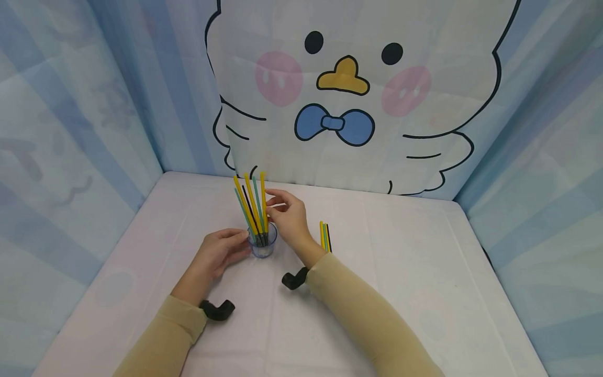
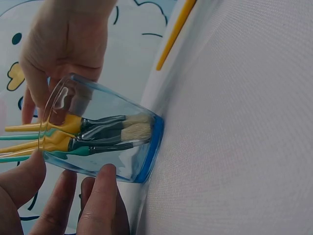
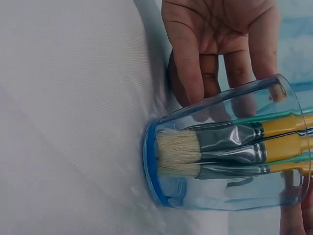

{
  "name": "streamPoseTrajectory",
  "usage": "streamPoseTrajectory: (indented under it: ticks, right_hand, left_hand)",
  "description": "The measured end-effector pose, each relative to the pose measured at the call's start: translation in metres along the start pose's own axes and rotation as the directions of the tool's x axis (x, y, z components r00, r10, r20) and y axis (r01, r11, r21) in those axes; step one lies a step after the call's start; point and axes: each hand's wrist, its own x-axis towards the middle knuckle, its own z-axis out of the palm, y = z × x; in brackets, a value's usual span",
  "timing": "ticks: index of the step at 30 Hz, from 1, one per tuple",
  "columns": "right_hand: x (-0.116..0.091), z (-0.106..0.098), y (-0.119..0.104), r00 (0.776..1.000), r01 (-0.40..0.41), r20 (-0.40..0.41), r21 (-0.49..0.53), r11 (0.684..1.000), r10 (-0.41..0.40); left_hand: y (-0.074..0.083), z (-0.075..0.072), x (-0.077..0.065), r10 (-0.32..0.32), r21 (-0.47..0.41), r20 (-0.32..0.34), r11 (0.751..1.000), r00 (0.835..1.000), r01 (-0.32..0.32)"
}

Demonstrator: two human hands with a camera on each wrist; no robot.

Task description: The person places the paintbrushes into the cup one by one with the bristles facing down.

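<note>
A clear plastic cup with a blue base stands on the table, holding several paintbrushes with yellow, green and dark handles. Their pale bristles point down inside it. My left hand holds the cup from its left side, fingertips against the wall and thumb near the rim. On the other side, my right hand pinches the rightmost yellow paintbrush by its handle; the fingertip contact is partly hidden. In the left wrist view, the right hand shows behind the cup.
More paintbrushes, yellow, green and dark, lie right of the cup, partly covered by my right forearm. A white cloth covers the table. Printed curtains hang at the back and both sides.
</note>
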Motion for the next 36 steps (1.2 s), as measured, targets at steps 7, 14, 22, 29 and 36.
streamPoseTrajectory:
  ticks: [7,14,22,29,36]
  right_hand:
    - [-0.003,-0.005,0.008,1.000,-0.013,0.009,-0.023,1.000,0.014]
    - [-0.006,-0.014,0.014,0.999,-0.051,-0.012,-0.039,0.998,0.051]
    - [-0.011,-0.025,0.017,0.996,-0.093,-0.018,-0.024,0.995,0.093]
    - [-0.014,-0.037,0.021,0.991,-0.124,-0.045,-0.026,0.992,0.123]
    - [-0.020,-0.049,0.018,0.987,-0.162,-0.025,-0.053,0.985,0.161]
  left_hand:
    - [0.000,0.002,-0.002,0.006,-0.011,0.006,1.000,1.000,-0.006]
    - [0.002,0.003,-0.004,-0.001,0.000,0.003,1.000,1.000,0.001]
    - [0.002,0.003,-0.004,-0.003,0.000,0.007,1.000,1.000,0.003]
    - [0.003,0.001,-0.005,0.008,-0.017,0.027,1.000,1.000,-0.007]
    - [0.004,0.002,-0.006,0.011,-0.005,0.031,1.000,0.999,-0.011]
